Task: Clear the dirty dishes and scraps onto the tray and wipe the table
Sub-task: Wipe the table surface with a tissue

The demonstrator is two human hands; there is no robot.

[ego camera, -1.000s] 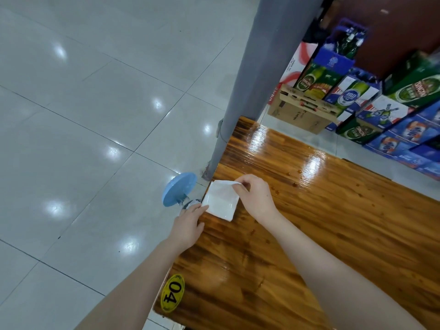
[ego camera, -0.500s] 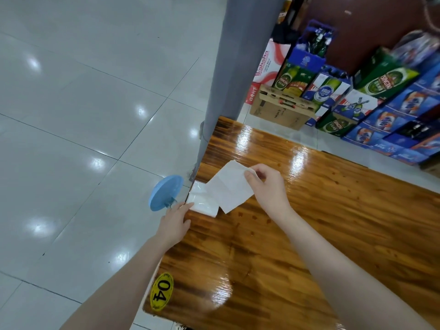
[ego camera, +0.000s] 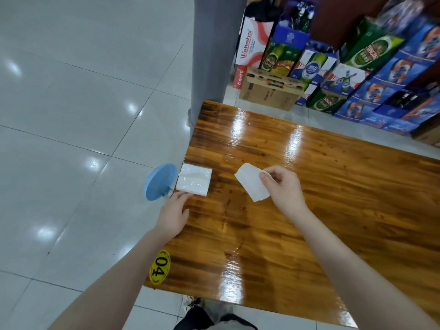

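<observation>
While a blue disc (ego camera: 160, 182) juts past the table's (ego camera: 333, 210) left edge, the tissue pack (ego camera: 194, 179) lies just beside it, steadied by the left hand (ego camera: 172, 213), grip released, fingertips merely touching; the right hand (ego camera: 283, 189) pinches one tissue (ego camera: 250, 186) in its grip, probably to wipe the wet table.

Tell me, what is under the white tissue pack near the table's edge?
The tissue pack lies on the wooden table; wood shows around it. The surface directly beneath is covered.

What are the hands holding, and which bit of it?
The right hand pinches a white tissue by its top right corner. The left hand just touches the near corner of the tissue pack.
</observation>
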